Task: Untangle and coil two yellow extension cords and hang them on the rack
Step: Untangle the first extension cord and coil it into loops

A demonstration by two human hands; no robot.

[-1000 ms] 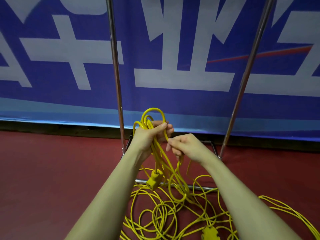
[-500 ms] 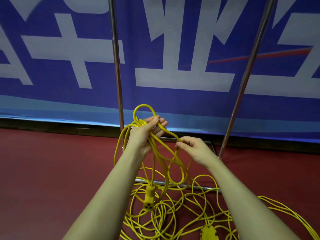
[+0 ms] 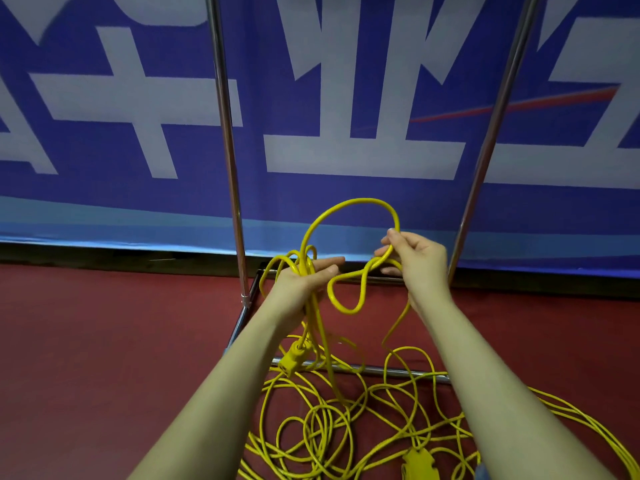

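Observation:
My left hand (image 3: 304,278) holds a small bundle of yellow cord loops (image 3: 298,261) in its palm, fingers stretched out toward the right. My right hand (image 3: 415,259) pinches a strand of the same yellow cord, which arches up in a big loop (image 3: 349,206) between both hands and dips in a smaller loop below. A yellow socket end (image 3: 291,362) dangles under my left wrist. A tangled heap of yellow cord (image 3: 346,420) lies on the red floor, with a second yellow socket block (image 3: 419,462) near the bottom edge.
The metal rack stands right in front: a left upright pole (image 3: 227,140), a right slanted pole (image 3: 491,133) and a floor bar (image 3: 381,372) under the cords. Behind it hangs a blue banner with white characters (image 3: 346,98). More cord runs off to the lower right.
My right hand has moved up and to the right, drawing a strand out into a wide loop. The bundle in my left hand stays in place and the socket end hangs lower.

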